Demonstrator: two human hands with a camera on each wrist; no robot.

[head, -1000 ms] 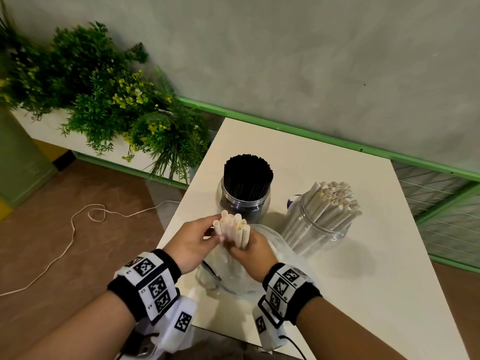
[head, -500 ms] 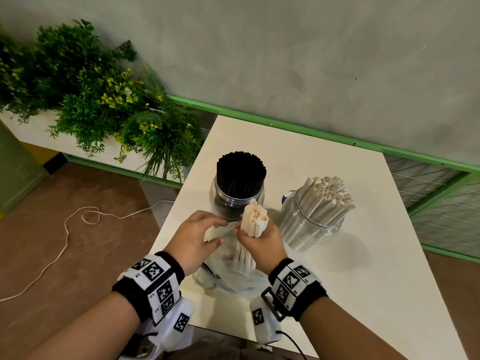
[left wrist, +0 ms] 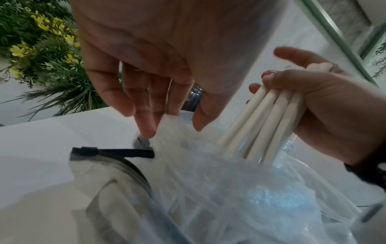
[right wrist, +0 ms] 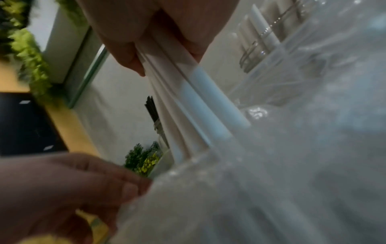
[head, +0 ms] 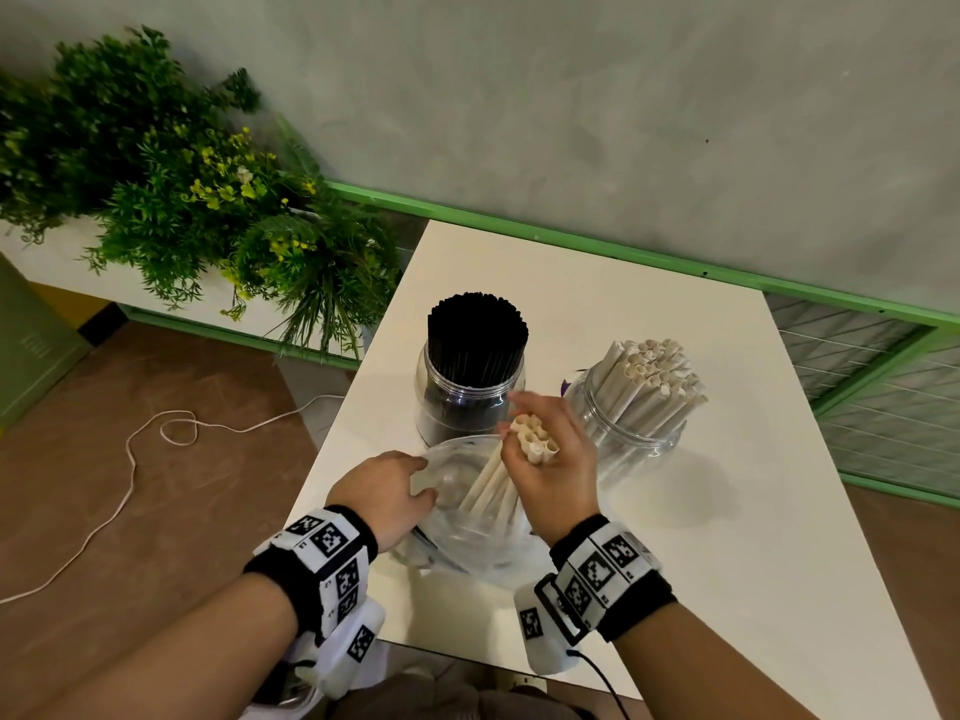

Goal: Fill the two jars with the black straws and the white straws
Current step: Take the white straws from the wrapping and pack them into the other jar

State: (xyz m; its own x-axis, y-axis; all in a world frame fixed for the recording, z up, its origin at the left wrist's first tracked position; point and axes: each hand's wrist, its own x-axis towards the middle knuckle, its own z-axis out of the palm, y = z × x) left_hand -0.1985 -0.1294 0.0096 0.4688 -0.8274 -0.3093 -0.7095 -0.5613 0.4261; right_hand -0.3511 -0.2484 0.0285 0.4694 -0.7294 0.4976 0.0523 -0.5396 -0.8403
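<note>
Right hand (head: 550,459) is gripping a small bundle of white straws (head: 535,441), fingers curled round the upper ends, lower ends still down inside the clear plastic bag (head: 467,517) at the near edge of the counter (head: 727,537). Left hand (head: 387,491) is pinching the bag's rim with thumb and fingertips, holding the mouth open. Black-straw jar (head: 470,392) is looking packed full; white-straw jar (head: 631,413) is sitting just right of it, straws leaning, probably room left. For this step I'm thinking: keep the left hand anchoring the bag so it isn't lifting with the bundle, pull straight up along the straws' axis until the tips are clearing the rim, keep the grip tight enough that none are sliding out. Then swing right, line the bundle up with the lean of the straws already in the white-straw jar, and feed it into the gap rather than onto their tops.
</note>
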